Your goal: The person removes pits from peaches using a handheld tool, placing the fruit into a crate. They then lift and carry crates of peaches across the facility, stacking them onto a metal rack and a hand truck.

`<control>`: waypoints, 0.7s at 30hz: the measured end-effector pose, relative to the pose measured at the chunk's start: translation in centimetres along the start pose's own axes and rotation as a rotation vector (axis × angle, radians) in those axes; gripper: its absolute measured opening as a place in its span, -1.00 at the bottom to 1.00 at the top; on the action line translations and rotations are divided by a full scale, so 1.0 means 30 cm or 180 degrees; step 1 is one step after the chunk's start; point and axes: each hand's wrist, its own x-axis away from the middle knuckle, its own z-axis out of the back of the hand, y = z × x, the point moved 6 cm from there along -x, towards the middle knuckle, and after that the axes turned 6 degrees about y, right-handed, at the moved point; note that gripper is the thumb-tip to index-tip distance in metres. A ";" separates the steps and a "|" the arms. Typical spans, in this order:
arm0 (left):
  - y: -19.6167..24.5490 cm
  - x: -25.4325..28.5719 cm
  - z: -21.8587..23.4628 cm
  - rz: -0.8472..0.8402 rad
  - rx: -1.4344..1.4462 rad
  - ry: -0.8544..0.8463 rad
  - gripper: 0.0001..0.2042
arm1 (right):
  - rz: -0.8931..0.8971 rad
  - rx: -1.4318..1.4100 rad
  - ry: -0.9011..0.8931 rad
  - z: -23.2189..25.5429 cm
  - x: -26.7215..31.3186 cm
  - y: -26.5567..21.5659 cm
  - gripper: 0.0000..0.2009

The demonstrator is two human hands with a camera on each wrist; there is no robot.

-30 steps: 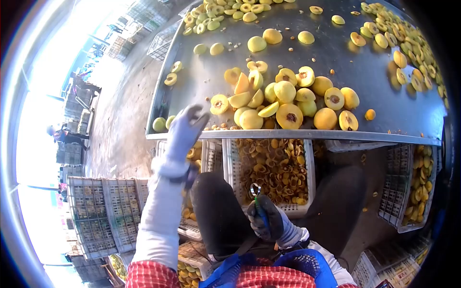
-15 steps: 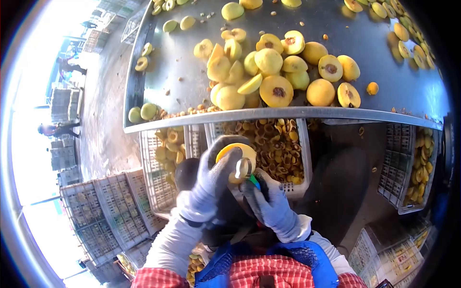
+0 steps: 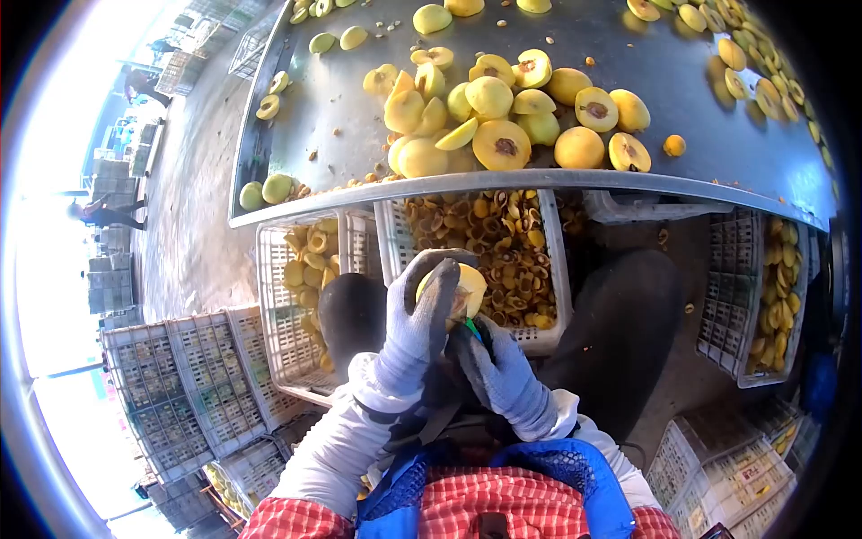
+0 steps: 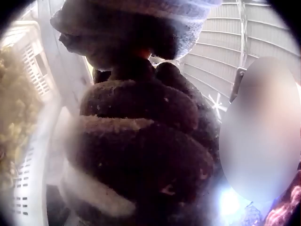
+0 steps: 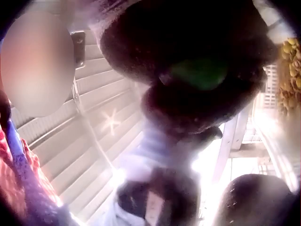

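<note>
Whereas the left hand [image 3: 415, 314] was at the counter [image 3: 709, 157] a second ago, it now grips a yellow fruit [image 3: 472, 286] on the counter's near side, the right hand [image 3: 505, 370] gripping a green-handled tool [image 3: 472, 329] at it, so scooping seems under way.

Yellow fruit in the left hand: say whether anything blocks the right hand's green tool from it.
Nothing visible does: the right hand holds the green tool at the lower edge of the yellow fruit.
</note>
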 end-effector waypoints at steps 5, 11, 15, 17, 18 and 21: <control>0.018 0.014 -0.011 -0.0589 -0.0140 -0.0621 -0.76 | -0.3086 -0.5463 -0.1646 -0.092 0.062 -0.058 -0.65; -0.236 0.134 -0.001 0.1805 0.2457 0.0677 -0.59 | -0.3285 -0.6966 -0.2027 -0.103 0.058 -0.101 -0.53; -0.151 0.082 0.489 -0.1267 -0.1652 0.2075 -0.62 | -0.3726 -0.6349 -0.1668 -0.116 0.086 -0.020 -0.56; -0.060 0.015 0.696 -0.0385 -0.2937 0.1823 -0.68 | -0.4149 -0.5883 -0.1586 -0.116 0.086 -0.023 -0.56; -0.083 -0.017 0.777 -0.0195 -0.3740 0.1775 -0.67 | -0.3758 -0.5712 -0.1683 -0.116 0.071 -0.016 -0.56; 0.048 -0.159 0.579 -0.0260 -0.3049 0.1389 -0.60 | -0.3646 -0.4731 -0.1428 -0.109 0.017 0.002 -0.55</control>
